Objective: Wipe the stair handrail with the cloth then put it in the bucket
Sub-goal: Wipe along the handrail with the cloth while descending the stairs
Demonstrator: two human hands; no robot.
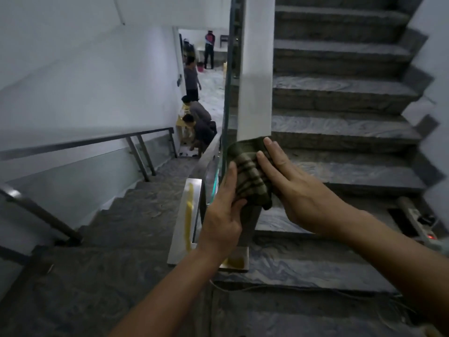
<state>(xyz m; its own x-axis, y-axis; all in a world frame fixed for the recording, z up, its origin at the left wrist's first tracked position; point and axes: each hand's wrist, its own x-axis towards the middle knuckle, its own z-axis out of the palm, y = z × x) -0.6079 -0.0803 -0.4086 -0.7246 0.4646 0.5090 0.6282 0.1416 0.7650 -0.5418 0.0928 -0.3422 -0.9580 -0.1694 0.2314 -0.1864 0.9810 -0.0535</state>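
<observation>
A dark green striped cloth [250, 176] lies bunched over the top end of the grey metal stair handrail [209, 152], which slopes down and away at the centre. My left hand [224, 215] grips the cloth's lower left side, thumb over it. My right hand [294, 188] presses on the cloth from the right, fingers stretched flat along it. Beneath the rail stands a glass panel [213, 173]. No bucket for the cloth is near me; a small pink bucket [200, 67] stands far off in the room below.
I stand on a grey marble landing [97, 288]. One flight descends at the left [145, 203], another rises at the right [340, 98]. A second handrail [85, 142] lines the left wall. Several people stand or crouch at the bottom. A power strip [420, 222] lies at the right.
</observation>
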